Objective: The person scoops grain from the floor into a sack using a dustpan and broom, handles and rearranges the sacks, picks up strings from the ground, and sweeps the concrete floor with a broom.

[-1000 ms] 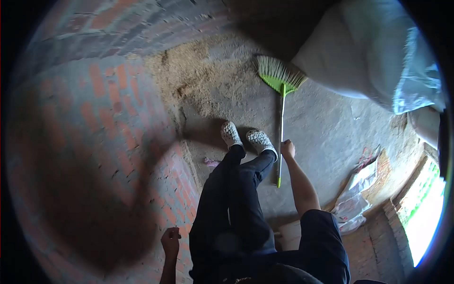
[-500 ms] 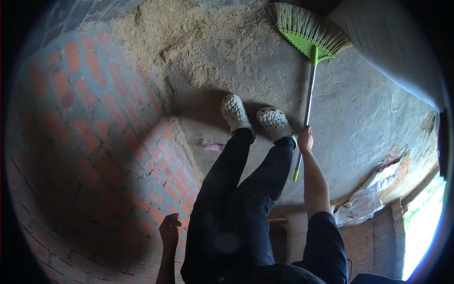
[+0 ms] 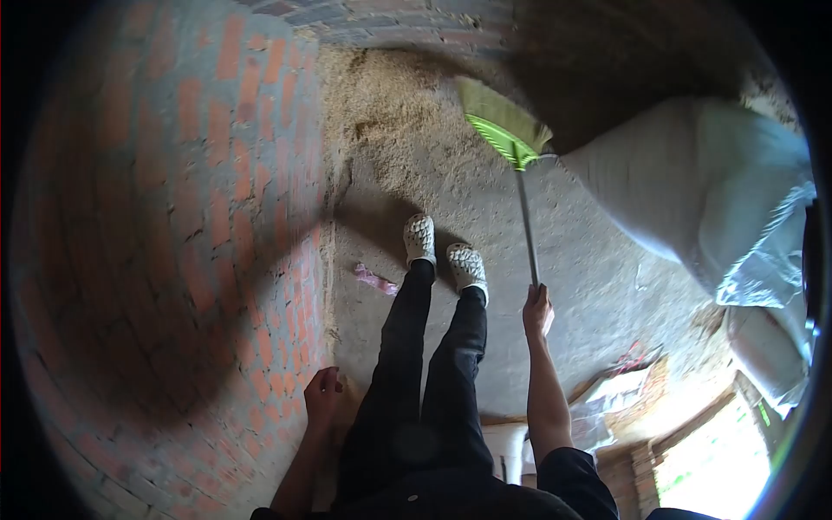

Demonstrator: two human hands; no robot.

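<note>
Broom [image 3: 505, 126] has green head, yellowish bristles; right hand [image 3: 538, 312] wraps grey handle [image 3: 527, 225]; left hand [image 3: 323, 392] loosely curled.

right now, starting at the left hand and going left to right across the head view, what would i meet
left hand → pink scrap → left shoe → right shoe → right hand gripping the broom → big pale sack

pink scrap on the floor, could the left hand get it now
Probably, with a bend: the pink scrap lies uncovered on the floor beside the left leg, and nothing seems to block the left hand.
</note>
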